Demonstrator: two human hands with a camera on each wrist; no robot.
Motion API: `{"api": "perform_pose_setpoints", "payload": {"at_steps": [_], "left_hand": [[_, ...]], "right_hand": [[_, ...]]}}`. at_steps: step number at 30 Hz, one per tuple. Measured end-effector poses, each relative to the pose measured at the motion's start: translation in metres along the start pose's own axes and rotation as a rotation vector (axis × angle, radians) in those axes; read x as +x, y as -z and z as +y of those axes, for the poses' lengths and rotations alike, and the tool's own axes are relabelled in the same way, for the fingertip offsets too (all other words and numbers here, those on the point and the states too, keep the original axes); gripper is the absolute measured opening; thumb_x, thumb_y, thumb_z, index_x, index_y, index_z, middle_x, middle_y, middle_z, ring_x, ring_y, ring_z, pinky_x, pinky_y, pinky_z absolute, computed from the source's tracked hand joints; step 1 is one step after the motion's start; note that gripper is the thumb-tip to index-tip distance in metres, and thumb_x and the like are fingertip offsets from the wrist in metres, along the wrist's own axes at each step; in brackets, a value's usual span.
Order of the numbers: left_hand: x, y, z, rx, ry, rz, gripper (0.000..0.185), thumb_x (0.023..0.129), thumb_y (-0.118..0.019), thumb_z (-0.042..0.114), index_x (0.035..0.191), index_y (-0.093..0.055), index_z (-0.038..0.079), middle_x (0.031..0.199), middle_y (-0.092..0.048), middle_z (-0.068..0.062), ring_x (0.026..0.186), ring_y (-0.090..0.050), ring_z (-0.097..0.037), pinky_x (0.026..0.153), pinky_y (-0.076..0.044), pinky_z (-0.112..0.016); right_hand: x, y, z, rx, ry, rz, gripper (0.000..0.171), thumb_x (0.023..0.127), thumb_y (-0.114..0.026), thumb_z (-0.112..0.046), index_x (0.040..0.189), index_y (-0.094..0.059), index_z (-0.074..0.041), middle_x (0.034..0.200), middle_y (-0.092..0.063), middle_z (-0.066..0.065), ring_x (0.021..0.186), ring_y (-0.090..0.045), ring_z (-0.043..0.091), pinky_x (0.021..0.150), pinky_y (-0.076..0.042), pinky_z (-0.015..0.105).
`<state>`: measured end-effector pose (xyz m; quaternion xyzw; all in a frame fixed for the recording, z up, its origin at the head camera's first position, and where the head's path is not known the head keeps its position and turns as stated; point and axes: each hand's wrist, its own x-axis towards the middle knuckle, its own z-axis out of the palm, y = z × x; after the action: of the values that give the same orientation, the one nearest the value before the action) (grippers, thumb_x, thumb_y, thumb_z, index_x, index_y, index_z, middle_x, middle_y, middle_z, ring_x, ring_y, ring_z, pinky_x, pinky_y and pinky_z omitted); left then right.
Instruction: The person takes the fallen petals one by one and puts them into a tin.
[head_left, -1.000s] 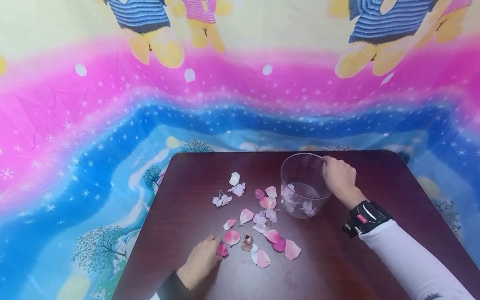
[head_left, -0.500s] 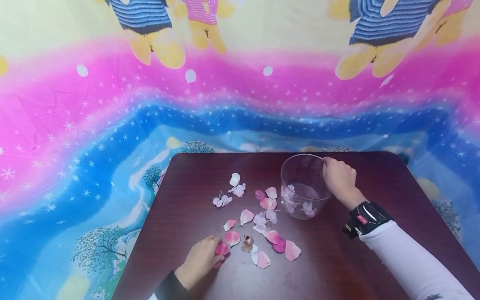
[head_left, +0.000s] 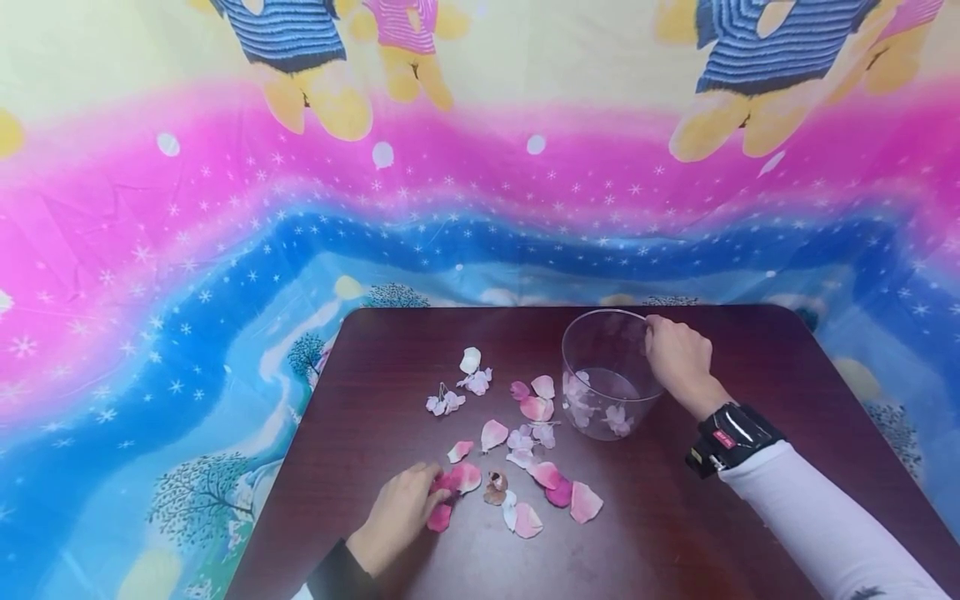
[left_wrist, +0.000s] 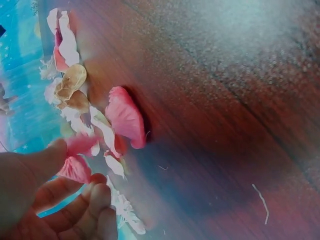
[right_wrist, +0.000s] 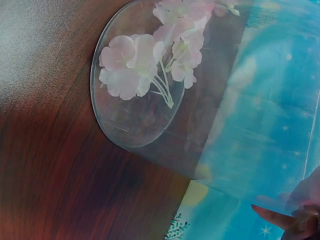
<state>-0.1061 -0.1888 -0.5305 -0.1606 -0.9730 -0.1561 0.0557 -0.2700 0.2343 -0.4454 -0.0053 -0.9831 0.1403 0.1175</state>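
Observation:
My left hand (head_left: pixel 401 504) is low over the near left of the table, pinching a dark pink petal (left_wrist: pixel 76 169) between thumb and fingers. Just beside the fingers, a second dark pink petal (head_left: pixel 439 517) lies on the tabletop. In the head view the held petal overlaps a paler pink petal (head_left: pixel 467 477). My right hand (head_left: pixel 678 354) grips the rim of a clear round container (head_left: pixel 611 312) towards the back right. Inside that container, pale pink blossoms (right_wrist: pixel 125 67) with thin stems show through the wall.
Between hand and container lie scattered petals (head_left: pixel 587 502), a brown curled petal (head_left: pixel 495 487) and pale blossoms (head_left: pixel 521 437). Further back are a white petal (head_left: pixel 470 360) and small blossoms (head_left: pixel 446 402). A printed cloth (head_left: pixel 480 192) hangs behind the dark table (head_left: pixel 712 533).
My left hand has shifted slightly, and its dark pink petal now shows apart from the other one, which stays on the table. The right hand and container have stayed put.

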Motion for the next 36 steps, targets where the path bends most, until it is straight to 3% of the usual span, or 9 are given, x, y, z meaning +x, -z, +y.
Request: {"api": "perform_pose_setpoints", "payload": {"at_steps": [5,13,20,36], "left_hand": [[0.002,0.0,0.0,0.012,-0.009,0.037,0.015,0.085,-0.079,0.018,0.082,-0.065,0.013,0.07,-0.057,0.005,0.064,-0.058,-0.011,0.058,-0.049,-0.03],[0.008,0.008,0.004,0.0,-0.019,0.051,0.015,0.087,-0.077,0.014,0.081,-0.063,0.014,0.069,-0.055,0.006,0.062,-0.051,-0.007,0.056,-0.046,-0.026],[0.019,0.017,0.01,-0.009,-0.071,0.138,0.015,0.086,-0.077,0.011,0.082,-0.063,0.012,0.068,-0.054,0.006,0.06,-0.05,-0.007,0.055,-0.047,-0.025],[0.044,0.043,0.029,-0.033,-0.134,0.216,0.016,0.086,-0.079,0.011,0.083,-0.063,0.012,0.07,-0.054,0.005,0.063,-0.053,-0.011,0.059,-0.05,-0.027]], "right_hand": [[0.0,0.0,0.0,0.003,-0.002,-0.001,0.033,0.101,-0.044,-0.016,0.123,-0.066,-0.006,0.086,-0.072,0.022,0.079,-0.067,0.047,0.053,-0.045,0.053],[0.0,0.0,0.001,0.008,-0.001,0.003,0.033,0.101,-0.043,-0.016,0.121,-0.067,-0.006,0.083,-0.071,0.02,0.075,-0.066,0.044,0.051,-0.044,0.052],[0.0,-0.002,0.002,0.012,-0.001,0.001,0.033,0.101,-0.042,-0.015,0.122,-0.066,-0.006,0.082,-0.071,0.019,0.075,-0.066,0.044,0.051,-0.044,0.052],[0.001,-0.002,0.002,0.023,0.003,0.011,0.032,0.101,-0.042,-0.016,0.118,-0.067,-0.006,0.079,-0.069,0.016,0.073,-0.065,0.042,0.049,-0.041,0.049]]}}
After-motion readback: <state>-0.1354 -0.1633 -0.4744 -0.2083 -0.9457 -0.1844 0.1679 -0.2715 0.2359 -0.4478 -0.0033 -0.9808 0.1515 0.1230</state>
